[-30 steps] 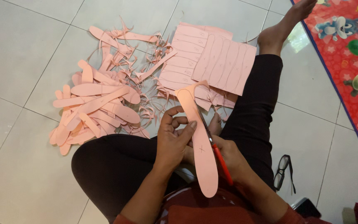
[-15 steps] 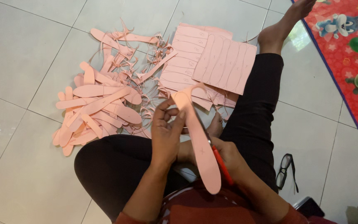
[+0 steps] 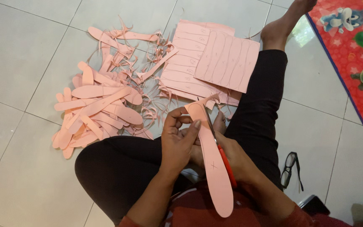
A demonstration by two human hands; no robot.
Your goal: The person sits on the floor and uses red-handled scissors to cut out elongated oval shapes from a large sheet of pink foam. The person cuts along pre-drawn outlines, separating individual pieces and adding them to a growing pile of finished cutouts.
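Centre of the frame: left hand (image 3: 180, 145) pinching a long pink sole-shaped foam strip (image 3: 213, 162) steady over the lap, right hand (image 3: 236, 162) closed around red-handled scissors (image 3: 224, 162) trimming its edge, finished pink cut-outs (image 3: 93, 113) piled left.

The long sole-shaped piece (image 3: 215, 168) is looking like thin matt pink foam or card, smooth, with faint pen marks. The cut-out shapes (image 3: 93, 113) and curly trimmings (image 3: 148, 63) are showing the same dull pink sheet stuff, as are the marked sheets (image 3: 227, 59). The scissors (image 3: 225, 162) are showing a glossy red plastic handle and a thin metal blade. The floor (image 3: 22, 50) is gleaming as smooth, pale glazed tile. The trousers (image 3: 118, 168) are looking like matt black cloth. The glasses (image 3: 290, 168) are showing dark shiny frames. The mat (image 3: 349, 50) is appearing printed and slightly glossy.
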